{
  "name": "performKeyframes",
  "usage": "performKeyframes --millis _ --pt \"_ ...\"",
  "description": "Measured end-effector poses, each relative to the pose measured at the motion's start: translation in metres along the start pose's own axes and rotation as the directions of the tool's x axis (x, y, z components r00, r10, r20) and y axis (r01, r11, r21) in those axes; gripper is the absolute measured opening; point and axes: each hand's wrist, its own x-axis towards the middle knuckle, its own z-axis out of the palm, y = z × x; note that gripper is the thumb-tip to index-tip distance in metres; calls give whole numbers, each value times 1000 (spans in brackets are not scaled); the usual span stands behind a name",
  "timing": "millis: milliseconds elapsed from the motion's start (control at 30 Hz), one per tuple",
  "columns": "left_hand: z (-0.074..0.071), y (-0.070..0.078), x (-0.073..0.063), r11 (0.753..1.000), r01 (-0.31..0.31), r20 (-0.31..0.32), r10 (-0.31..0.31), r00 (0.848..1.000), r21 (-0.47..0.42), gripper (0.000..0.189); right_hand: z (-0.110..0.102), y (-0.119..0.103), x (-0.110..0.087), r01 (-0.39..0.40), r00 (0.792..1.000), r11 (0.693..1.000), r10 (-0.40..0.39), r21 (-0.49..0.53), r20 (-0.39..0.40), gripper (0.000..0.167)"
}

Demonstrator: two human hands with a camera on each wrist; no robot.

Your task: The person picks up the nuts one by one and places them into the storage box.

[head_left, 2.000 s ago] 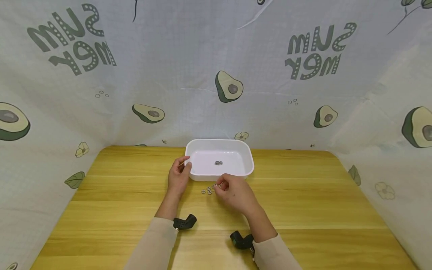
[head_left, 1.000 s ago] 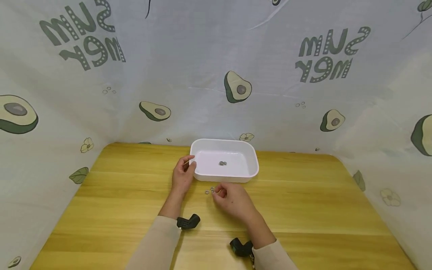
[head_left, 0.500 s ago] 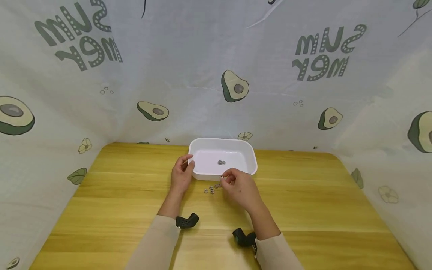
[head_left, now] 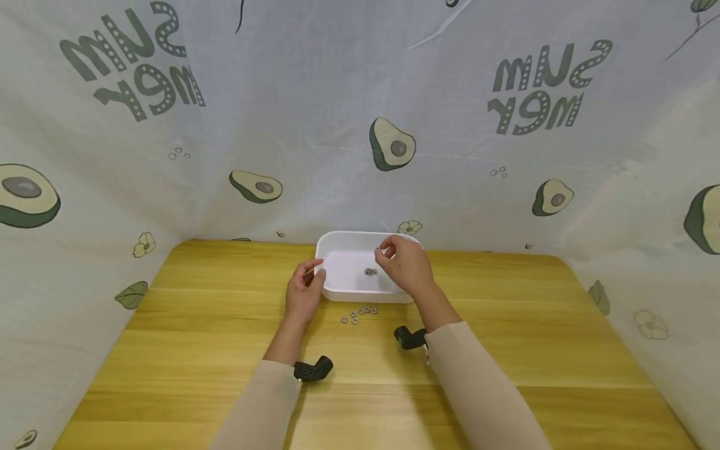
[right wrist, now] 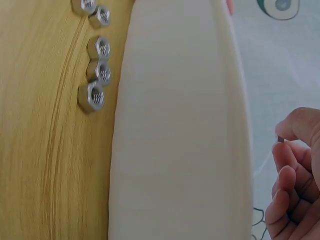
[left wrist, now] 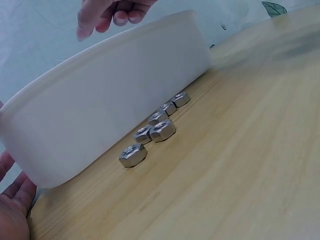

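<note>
A white plastic tub stands near the back of the table. My left hand grips its left end, thumb and fingertips at the rim; in the left wrist view some fingers show beside the end wall. My right hand is raised over the tub's right half, pinching a small hex nut between thumb and index finger, mostly hidden by the fingertips. A few metal nuts lie together on the tub's floor. Along its front wall, several more hex nuts rest on the wood.
The wooden table reaches back to a pale cloth printed with avocados and lettering, which hangs close behind the tub. A black wrist camera sits on the left wrist, another black camera on the right.
My right hand has risen from the nuts on the table, past the tub's front rim, to above the tub with a nut pinched. The left hand stays at the tub's left end.
</note>
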Motion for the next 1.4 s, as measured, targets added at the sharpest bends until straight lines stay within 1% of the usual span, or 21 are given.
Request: performKeyframes --millis 67,200,333,500,633,767,933,1233,1300,1400 --pt "0 0 0 1000 -2 -2 2 1000 -1 29 0 1 5 -15 1000 1000 16 -5 18 22" --pt "1 0 0 1000 -7 4 7 1000 -2 30 3 3 9 -21 1000 1000 21 2 19 23" --pt "0 1 -1 1000 -6 16 6 1000 -2 31 5 5 8 -30 999 999 29 18 17 25" --pt "0 1 0 1000 -10 12 10 1000 -4 31 7 5 4 -39 999 998 38 41 21 28" --pt "0 1 -1 1000 -12 10 12 1000 -3 31 5 5 1 -22 1000 998 23 66 -15 27" --pt "-1 2 -1 1000 -4 10 4 1000 4 30 1 5 -1 -12 998 995 17 96 -53 24" --pt "-1 3 -1 1000 -1 4 1 1000 -2 29 -5 5 -4 -38 998 985 46 169 -41 25" --pt "-1 2 -1 1000 1 4 -1 1000 0 30 -22 17 -16 -61 996 955 76 290 -42 26" --pt "-1 2 -1 1000 -2 3 2 1000 2 29 -26 17 -21 -57 996 949 75 309 -47 25" --pt "-1 1 0 1000 -14 -1 14 1000 1 30 -29 15 -31 -26 997 948 47 317 -58 23"
